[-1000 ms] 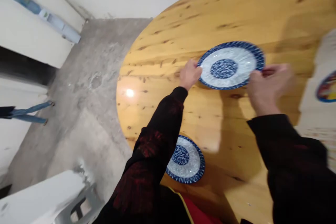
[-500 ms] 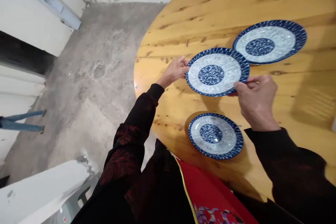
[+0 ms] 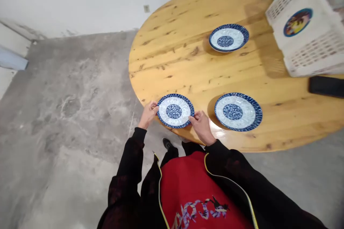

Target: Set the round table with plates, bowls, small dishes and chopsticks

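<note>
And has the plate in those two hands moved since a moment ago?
Yes. The held plate moved left and toward the person: it was beyond the nearer resting plate; now it is left of it, by the edge of the table.

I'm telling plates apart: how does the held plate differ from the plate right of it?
Left hand and right hand grip the held plate; the right plate sits untouched on the table. The held plate is at the table's edge; the right plate lies farther in. Both have speckled blue centres.
</note>
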Action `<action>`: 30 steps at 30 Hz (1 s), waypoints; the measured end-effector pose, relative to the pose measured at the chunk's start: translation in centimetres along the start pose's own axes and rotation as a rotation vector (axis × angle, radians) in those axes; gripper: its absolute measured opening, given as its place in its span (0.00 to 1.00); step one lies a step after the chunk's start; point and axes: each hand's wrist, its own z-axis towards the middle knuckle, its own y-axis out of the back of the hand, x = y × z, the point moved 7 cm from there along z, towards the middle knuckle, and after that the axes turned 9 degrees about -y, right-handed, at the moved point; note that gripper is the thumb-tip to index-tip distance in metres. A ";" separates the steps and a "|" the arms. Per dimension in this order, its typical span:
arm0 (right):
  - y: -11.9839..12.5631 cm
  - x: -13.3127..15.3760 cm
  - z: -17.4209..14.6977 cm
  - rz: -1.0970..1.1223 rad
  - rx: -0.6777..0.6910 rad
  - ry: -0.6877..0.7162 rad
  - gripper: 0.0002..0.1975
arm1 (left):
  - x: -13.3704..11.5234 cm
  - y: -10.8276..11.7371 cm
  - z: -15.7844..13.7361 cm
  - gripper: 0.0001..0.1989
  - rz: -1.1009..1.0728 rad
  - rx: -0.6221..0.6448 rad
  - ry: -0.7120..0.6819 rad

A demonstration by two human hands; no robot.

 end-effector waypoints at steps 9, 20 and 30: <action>-4.7 0.7 4.1 0.044 -0.113 -0.008 0.14 | 1.0 3.3 7.3 0.04 0.107 0.005 -0.065; -8.2 2.5 8.3 0.191 -0.104 -0.096 0.17 | -0.5 3.5 17.1 0.05 0.246 0.137 -0.107; -9.1 1.5 8.0 0.207 -0.310 -0.100 0.17 | -0.6 2.5 21.1 0.05 0.221 0.407 -0.107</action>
